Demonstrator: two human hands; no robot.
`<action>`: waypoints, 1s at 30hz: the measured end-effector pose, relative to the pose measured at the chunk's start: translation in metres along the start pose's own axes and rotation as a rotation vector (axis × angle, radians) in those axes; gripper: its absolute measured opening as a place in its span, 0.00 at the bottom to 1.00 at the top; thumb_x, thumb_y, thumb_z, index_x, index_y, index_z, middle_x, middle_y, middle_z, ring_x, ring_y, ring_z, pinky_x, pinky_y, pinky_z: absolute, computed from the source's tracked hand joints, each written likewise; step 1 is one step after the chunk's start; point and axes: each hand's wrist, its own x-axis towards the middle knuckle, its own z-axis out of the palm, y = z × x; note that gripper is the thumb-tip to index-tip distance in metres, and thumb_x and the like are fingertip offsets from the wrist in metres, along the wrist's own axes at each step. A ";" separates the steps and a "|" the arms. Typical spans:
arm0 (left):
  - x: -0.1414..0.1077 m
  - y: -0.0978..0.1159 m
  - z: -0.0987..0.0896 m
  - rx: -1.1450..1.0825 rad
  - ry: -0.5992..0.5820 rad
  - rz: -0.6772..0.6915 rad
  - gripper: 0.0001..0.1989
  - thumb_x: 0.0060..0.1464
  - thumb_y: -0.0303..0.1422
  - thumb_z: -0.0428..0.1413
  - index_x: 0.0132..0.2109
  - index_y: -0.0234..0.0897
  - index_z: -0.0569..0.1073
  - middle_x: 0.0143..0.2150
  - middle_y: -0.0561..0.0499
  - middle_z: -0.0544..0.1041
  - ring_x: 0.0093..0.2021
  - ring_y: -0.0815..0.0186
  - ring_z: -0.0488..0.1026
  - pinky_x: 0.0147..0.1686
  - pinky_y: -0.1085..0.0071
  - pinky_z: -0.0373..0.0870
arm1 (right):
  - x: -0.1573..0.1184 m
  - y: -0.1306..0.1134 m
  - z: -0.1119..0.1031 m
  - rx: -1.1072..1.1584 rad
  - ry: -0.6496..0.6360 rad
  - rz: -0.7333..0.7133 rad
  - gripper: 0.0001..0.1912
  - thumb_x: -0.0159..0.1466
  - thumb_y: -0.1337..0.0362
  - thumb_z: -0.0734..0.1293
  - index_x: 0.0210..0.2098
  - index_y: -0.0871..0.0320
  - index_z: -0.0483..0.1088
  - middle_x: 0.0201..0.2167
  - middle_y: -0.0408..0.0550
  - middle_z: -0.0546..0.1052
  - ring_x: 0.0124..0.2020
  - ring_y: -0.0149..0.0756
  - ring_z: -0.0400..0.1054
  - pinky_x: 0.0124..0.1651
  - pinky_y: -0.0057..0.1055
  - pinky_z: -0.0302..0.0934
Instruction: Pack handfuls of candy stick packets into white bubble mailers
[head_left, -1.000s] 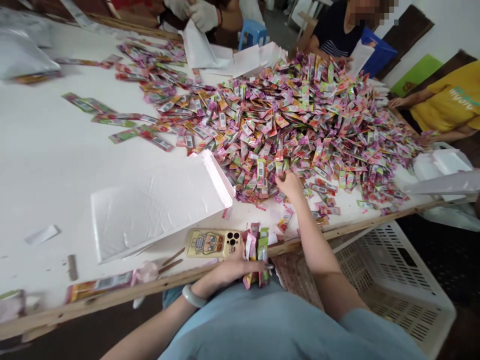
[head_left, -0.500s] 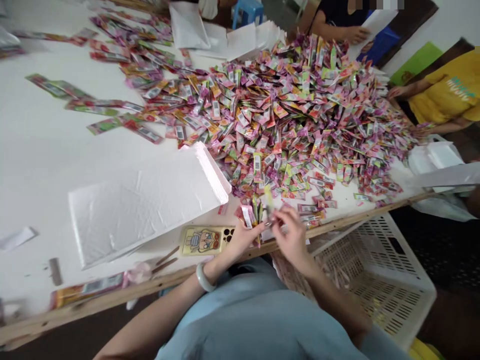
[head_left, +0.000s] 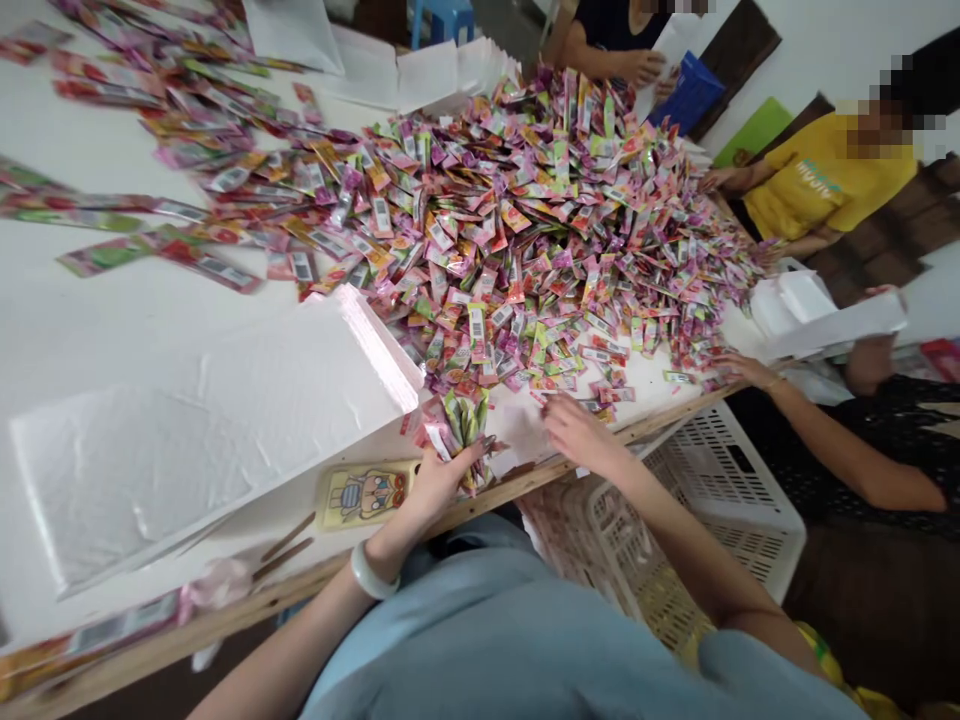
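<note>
My left hand (head_left: 444,468) is closed round a bunch of slim packets (head_left: 463,428), pink and green, upright at the table's front edge. To its right, my right hand (head_left: 576,430) reaches over the white table top with its fingers stretched toward some loose packets (head_left: 600,398); I see nothing in it. Beyond both hands spreads a large heap of small printed packets (head_left: 510,240) in pink, purple, green and orange. A stack of white padded bags (head_left: 217,410) lies left of my left hand. Beside that wrist is a yellow phone case (head_left: 367,495) with a cartoon figure.
Below the wooden table edge (head_left: 645,428) stands a white plastic crate (head_left: 735,500). A co-worker's arm (head_left: 825,430) reaches in from the right. Other people sit across the table, one in a yellow shirt (head_left: 817,180). More white bags (head_left: 427,75) lie at the back.
The view has swung right. My right hand has left the bunch, moved right and opened; the packet at its fingers is gone from it. A co-worker's arm has come in at the right.
</note>
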 end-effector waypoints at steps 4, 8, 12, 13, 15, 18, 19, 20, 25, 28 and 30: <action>0.001 0.003 0.001 -0.056 0.017 -0.065 0.21 0.39 0.43 0.71 0.37 0.34 0.77 0.29 0.48 0.82 0.32 0.60 0.80 0.28 0.71 0.75 | -0.008 0.045 -0.027 0.151 0.090 0.203 0.09 0.66 0.68 0.61 0.44 0.55 0.71 0.48 0.55 0.78 0.50 0.46 0.75 0.54 0.45 0.71; 0.003 0.005 0.003 -0.108 0.057 -0.059 0.22 0.38 0.41 0.71 0.38 0.33 0.77 0.31 0.49 0.82 0.27 0.65 0.77 0.23 0.74 0.70 | -0.017 0.079 -0.041 0.190 -0.025 0.400 0.14 0.65 0.67 0.63 0.50 0.55 0.68 0.42 0.52 0.80 0.44 0.44 0.76 0.50 0.42 0.70; 0.003 0.007 0.003 -0.088 0.058 -0.078 0.22 0.37 0.41 0.71 0.37 0.33 0.76 0.29 0.50 0.82 0.24 0.65 0.76 0.20 0.75 0.68 | -0.014 0.079 -0.034 0.032 -0.312 0.344 0.28 0.57 0.63 0.72 0.57 0.60 0.67 0.55 0.62 0.74 0.57 0.53 0.69 0.58 0.44 0.64; 0.002 0.007 0.003 -0.084 0.067 -0.086 0.22 0.37 0.41 0.71 0.37 0.33 0.76 0.30 0.49 0.82 0.24 0.65 0.76 0.18 0.75 0.67 | -0.012 0.076 -0.031 0.014 -0.385 0.332 0.34 0.54 0.61 0.75 0.58 0.62 0.66 0.57 0.64 0.72 0.59 0.56 0.68 0.59 0.45 0.64; 0.001 0.007 0.002 -0.083 0.078 -0.086 0.21 0.37 0.40 0.70 0.38 0.34 0.76 0.30 0.49 0.82 0.24 0.66 0.76 0.18 0.76 0.66 | -0.008 0.073 -0.024 -0.017 -0.499 0.342 0.39 0.51 0.57 0.78 0.58 0.62 0.66 0.57 0.65 0.72 0.60 0.58 0.67 0.60 0.45 0.62; 0.001 0.006 0.001 -0.076 0.072 -0.074 0.21 0.38 0.39 0.70 0.38 0.34 0.77 0.31 0.49 0.83 0.25 0.65 0.76 0.18 0.76 0.66 | -0.005 0.073 -0.016 -0.025 -0.613 0.351 0.29 0.54 0.58 0.76 0.52 0.60 0.71 0.49 0.60 0.77 0.54 0.56 0.71 0.58 0.45 0.63; 0.002 0.006 0.001 -0.069 0.069 -0.072 0.21 0.38 0.40 0.70 0.39 0.34 0.77 0.31 0.49 0.82 0.25 0.65 0.76 0.18 0.76 0.66 | -0.005 0.073 -0.015 -0.016 -0.642 0.347 0.24 0.55 0.59 0.75 0.49 0.59 0.72 0.46 0.59 0.78 0.51 0.55 0.73 0.56 0.44 0.64; 0.002 0.005 0.000 -0.062 0.071 -0.069 0.22 0.38 0.40 0.71 0.40 0.33 0.77 0.30 0.50 0.82 0.25 0.65 0.75 0.18 0.75 0.65 | -0.006 0.074 -0.014 -0.002 -0.658 0.338 0.21 0.55 0.60 0.74 0.47 0.59 0.73 0.45 0.57 0.79 0.49 0.53 0.74 0.55 0.42 0.65; 0.003 0.005 0.000 -0.045 0.027 -0.020 0.19 0.40 0.40 0.70 0.38 0.33 0.78 0.31 0.48 0.83 0.30 0.63 0.79 0.29 0.73 0.74 | -0.010 0.082 -0.024 0.201 -0.499 0.337 0.12 0.58 0.61 0.70 0.41 0.58 0.71 0.40 0.52 0.78 0.44 0.45 0.74 0.49 0.37 0.67; 0.001 0.006 0.001 -0.058 -0.018 -0.046 0.19 0.40 0.40 0.71 0.37 0.33 0.78 0.30 0.48 0.83 0.29 0.63 0.78 0.28 0.73 0.74 | -0.002 0.084 -0.029 0.334 -0.320 0.422 0.14 0.67 0.57 0.62 0.48 0.57 0.67 0.33 0.45 0.76 0.33 0.39 0.73 0.39 0.34 0.68; 0.000 0.007 0.002 -0.059 -0.038 -0.093 0.21 0.39 0.41 0.71 0.38 0.33 0.78 0.29 0.48 0.82 0.25 0.64 0.77 0.24 0.73 0.72 | 0.011 0.080 -0.024 0.395 -0.173 0.450 0.16 0.68 0.56 0.60 0.53 0.55 0.64 0.33 0.44 0.77 0.32 0.39 0.72 0.37 0.34 0.68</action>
